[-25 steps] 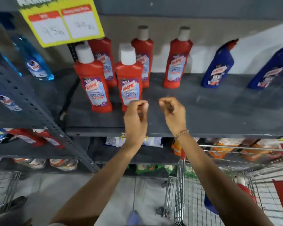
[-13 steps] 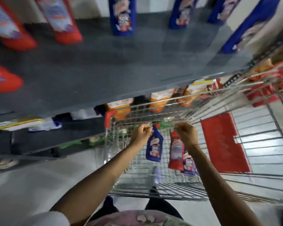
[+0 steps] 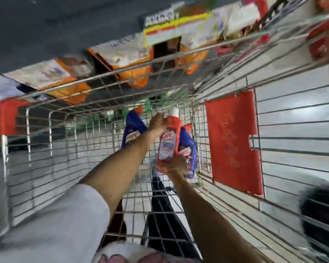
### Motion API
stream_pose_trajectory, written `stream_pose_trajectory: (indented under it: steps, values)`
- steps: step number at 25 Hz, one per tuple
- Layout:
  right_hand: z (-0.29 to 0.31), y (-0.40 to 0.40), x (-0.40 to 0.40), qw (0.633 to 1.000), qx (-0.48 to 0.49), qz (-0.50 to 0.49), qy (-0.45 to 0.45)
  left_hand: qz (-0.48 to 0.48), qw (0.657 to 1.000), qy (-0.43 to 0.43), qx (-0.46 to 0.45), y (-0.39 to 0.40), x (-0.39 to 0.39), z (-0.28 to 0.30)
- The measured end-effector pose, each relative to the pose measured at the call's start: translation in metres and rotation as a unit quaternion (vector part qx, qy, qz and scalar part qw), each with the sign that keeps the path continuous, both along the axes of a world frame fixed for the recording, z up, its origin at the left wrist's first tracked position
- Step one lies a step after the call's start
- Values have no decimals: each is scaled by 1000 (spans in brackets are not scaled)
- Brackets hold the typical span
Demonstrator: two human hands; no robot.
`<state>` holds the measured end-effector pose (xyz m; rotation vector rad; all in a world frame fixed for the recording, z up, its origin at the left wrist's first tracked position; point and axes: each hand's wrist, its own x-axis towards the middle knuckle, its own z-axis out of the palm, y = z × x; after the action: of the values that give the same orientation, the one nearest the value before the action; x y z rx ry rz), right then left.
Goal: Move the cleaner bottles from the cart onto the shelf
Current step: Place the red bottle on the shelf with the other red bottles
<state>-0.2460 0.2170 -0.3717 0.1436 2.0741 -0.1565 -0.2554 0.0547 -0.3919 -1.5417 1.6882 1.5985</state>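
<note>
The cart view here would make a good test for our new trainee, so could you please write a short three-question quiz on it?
1. True or false: the red bottle is held by both hands.
2. Multiple choice: which part of the red bottle does the left hand grip? A) the bottom end B) the neck, just below the white cap C) the label
3. Fill in: the bottles left lying in the cart behind the red one are ____ in colour.

Key
1. True: the right hand takes the bottom end and the left hand the top.
2. B
3. Blue: one blue bottle on the left, another blue bottle on the right.
</note>
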Motion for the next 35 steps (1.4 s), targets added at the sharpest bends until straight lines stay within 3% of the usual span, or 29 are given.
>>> stream_pose_trajectory:
  steps: [2,3,4,8,13,16,19,25,30,35]
  values:
    - [47,-18,4,999,19,33,18,-33,999,-18,-16,-1,-19,12]
    - [59,-26,3,998,31,36,41,-48,998,-23,-27,-1,-31,58]
    - [65,-29,-1,997,45,42,40,-60,997,-29,-37,1,-35,68]
    - [61,-22,-8,998,41,49,12,-59,997,-41,-10,-4,-37,76]
    - [59,-11,-9,999,4,53,8,-8,1000,16,17,-2,-24,97]
    - [63,-8,-10,996,-65,65,6,-28,996,79,19,0,-5,122]
    - [82,-9,-8,983,-175,44,-17,-33,991,115,-52,-2,13,160]
    - [163,-44,-20,910,-404,3,-93,58,958,194,-202,-26,59,293]
    - [261,-117,-9,836,-536,115,-33,102,895,281,-331,-69,118,424]
    - [356,-210,33,767,-613,189,-15,151,838,346,-395,-125,184,521]
